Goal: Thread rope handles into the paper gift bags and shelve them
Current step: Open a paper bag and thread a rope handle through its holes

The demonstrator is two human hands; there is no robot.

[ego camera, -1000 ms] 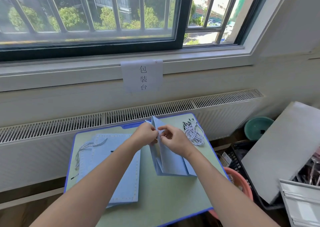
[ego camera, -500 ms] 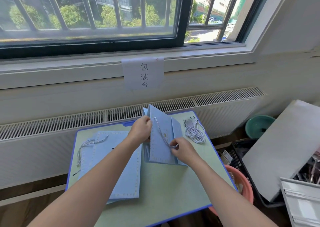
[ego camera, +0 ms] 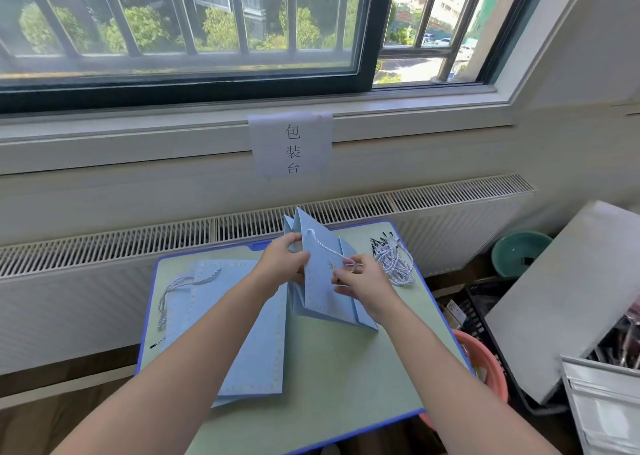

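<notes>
Left hand (ego camera: 285, 264) grips the standing bag (ego camera: 322, 281); right hand (ego camera: 360, 279) pinches its rope (ego camera: 325, 248), half-threaded. Beside the bag, spare ropes (ego camera: 394, 264) wait; nothing shelved.

gift bag (ego camera: 322, 291): pale blue paper, matt, smooth, creased at the folds; dotted print along the edges. flat bags (ego camera: 249, 343): same matt blue paper. rope handle (ego camera: 325, 248): twisted cord, white with darker strands, slight sheen. loose rope bundle (ego camera: 394, 264): same twisted cord, dark tips. tabletop (ego camera: 339, 378): pale green, smooth, matt, with a blue plastic-looking rim. sign (ego camera: 291, 144): thin white paper, matt. radiator cover (ego camera: 104, 246): white, slotted grille. basin (ego camera: 485, 368): pink plastic, smooth
</notes>
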